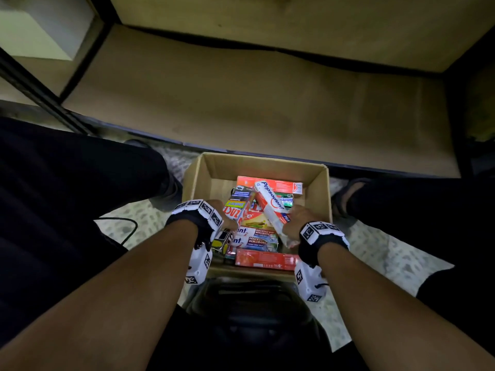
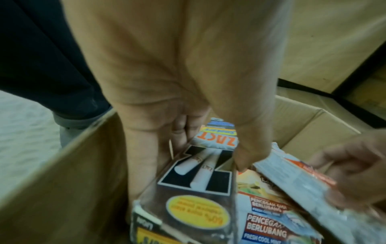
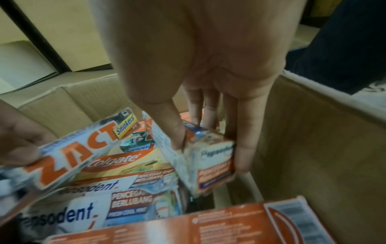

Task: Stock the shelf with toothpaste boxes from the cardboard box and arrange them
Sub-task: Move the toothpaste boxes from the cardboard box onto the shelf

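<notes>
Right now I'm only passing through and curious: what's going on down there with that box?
A person is crouched over a cardboard box of toothpaste boxes, in front of a low shelf with nothing on it in view. The left hand grips a Zact box; the right hand holds a Pepsodent box tilted above the pile. Neither box has left the carton yet.
</notes>
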A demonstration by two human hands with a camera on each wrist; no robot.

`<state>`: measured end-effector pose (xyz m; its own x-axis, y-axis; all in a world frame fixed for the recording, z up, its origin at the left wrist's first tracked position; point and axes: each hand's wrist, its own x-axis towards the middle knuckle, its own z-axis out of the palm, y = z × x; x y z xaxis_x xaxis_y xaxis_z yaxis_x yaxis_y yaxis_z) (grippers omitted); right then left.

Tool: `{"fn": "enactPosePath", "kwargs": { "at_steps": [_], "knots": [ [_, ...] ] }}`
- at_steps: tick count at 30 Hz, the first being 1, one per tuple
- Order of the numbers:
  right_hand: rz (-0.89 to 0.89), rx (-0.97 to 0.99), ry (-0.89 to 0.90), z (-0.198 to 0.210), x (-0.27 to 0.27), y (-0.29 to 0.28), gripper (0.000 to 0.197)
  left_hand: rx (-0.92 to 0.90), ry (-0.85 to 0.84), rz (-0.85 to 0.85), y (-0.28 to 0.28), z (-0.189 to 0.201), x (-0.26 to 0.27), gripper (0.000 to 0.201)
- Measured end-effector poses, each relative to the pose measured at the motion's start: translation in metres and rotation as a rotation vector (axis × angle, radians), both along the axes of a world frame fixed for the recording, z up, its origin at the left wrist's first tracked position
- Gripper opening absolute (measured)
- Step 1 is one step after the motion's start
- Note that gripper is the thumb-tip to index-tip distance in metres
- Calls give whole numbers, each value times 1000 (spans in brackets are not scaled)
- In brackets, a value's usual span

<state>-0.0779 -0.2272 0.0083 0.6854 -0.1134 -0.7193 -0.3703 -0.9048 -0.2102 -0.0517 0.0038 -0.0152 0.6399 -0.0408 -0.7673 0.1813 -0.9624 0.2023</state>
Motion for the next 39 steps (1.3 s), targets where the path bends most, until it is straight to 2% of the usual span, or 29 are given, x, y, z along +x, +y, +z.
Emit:
{"fn": "enactPosePath", "kwargs": {
  "at_steps": [3, 6, 8, 10, 11, 13, 16, 19, 21, 27, 33, 39],
  "knots": [
    [-16, 32, 74, -6, -3, 3, 47, 19, -22, 77, -6, -5, 0, 49],
    [-27, 77, 110, -8, -3, 6, 54, 22, 0, 88, -5, -13, 4, 72],
    [-51, 127, 75, -11, 0, 5, 46, 39, 22, 84, 6, -46, 13, 88],
    [-121, 168, 21, -13, 1, 5, 39, 18, 16, 88, 17, -85, 17, 89],
    [-151, 170, -5, -16, 3, 6, 39, 3, 12, 94, 17, -83, 16, 85],
    [-182, 179, -43, -20, 6, 7, 42, -47, -9, 77, 7, -41, 10, 74],
    [-168, 206, -53, -24, 8, 12, 47, -177, 25, 130, -2, -10, 13, 66],
    [-126, 196, -59, -30, 9, 17, 52, -263, 27, 168, -4, -6, 14, 55],
    [-113, 186, -63, -32, 10, 20, 50, -294, 7, 175, -2, -7, 14, 57],
    [-114, 174, -62, -32, 14, 19, 44, -276, 18, 158, -1, -4, 19, 52],
    [-144, 168, -93, -26, 7, 20, 47, -186, -31, 105, -13, 9, 11, 61],
    [-177, 183, -168, 5, 6, 18, 48, -206, -124, 141, -26, 39, 2, 57]
  ]
}}
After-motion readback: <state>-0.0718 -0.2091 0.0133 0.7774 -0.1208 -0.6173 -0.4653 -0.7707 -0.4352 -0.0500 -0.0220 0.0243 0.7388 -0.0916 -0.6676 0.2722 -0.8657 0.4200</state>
